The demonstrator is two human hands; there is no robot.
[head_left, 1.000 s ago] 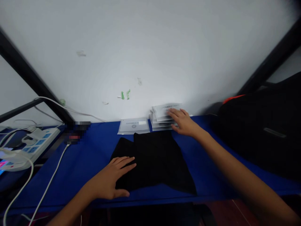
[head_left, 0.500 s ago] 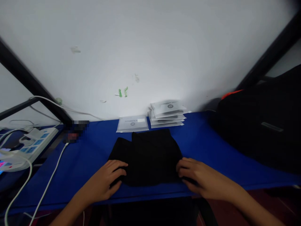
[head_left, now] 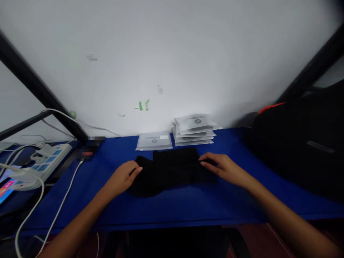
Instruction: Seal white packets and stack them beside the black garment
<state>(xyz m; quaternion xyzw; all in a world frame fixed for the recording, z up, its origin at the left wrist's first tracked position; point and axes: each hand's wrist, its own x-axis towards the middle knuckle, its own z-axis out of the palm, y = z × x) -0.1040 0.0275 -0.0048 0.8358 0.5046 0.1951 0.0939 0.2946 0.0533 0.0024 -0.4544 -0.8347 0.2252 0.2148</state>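
Note:
A black cloth garment point(head_left: 172, 173) lies on the blue tabletop point(head_left: 172, 208), its near edge folded over toward the wall; its exact kind does not show. At its left side my left hand point(head_left: 125, 175) pinches the fabric between thumb and fingers. My right hand point(head_left: 221, 166) grips the cloth at the right side, fingertips closed on the fold. Just beyond the garment lies one flat frosted plastic bag point(head_left: 154, 141), and beside it rises a stack of similar bags point(head_left: 194, 130) with dark printing.
A large black bag point(head_left: 301, 143) takes up the right end of the table. On the left are a white power strip point(head_left: 48, 163), a lit phone point(head_left: 9, 188) and loose white cables point(head_left: 63, 200). The white wall point(head_left: 188, 64) stands behind.
Both hands have moved away from the table's front edge toward the wall, carrying the near edge of the garment over. The cloth now forms a narrower strip.

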